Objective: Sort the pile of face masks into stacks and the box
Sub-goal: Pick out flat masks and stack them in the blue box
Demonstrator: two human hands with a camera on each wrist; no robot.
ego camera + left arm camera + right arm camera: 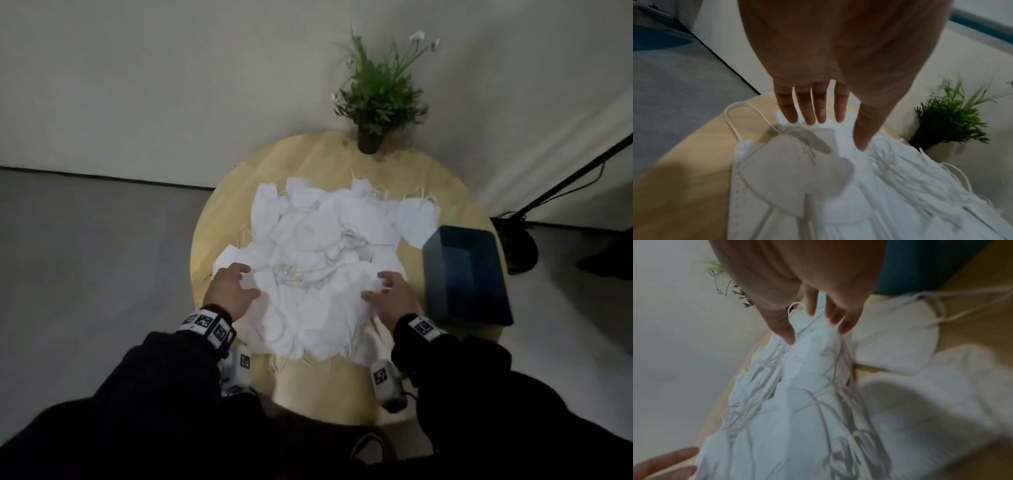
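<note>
A loose pile of white face masks with tangled ear loops covers the middle of a round wooden table. A dark blue box stands at the table's right edge, and no mask shows inside it. My left hand rests on the pile's near left edge. In the left wrist view its fingers are straight and the thumb touches the masks. My right hand lies on the pile's near right side beside the box, fingers spread and loosely bent over a mask. Neither hand grips anything.
A potted green plant stands at the table's far edge against the wall. A black stand with a cable is on the floor to the right. Bare wood shows at the table's left rim and near edge.
</note>
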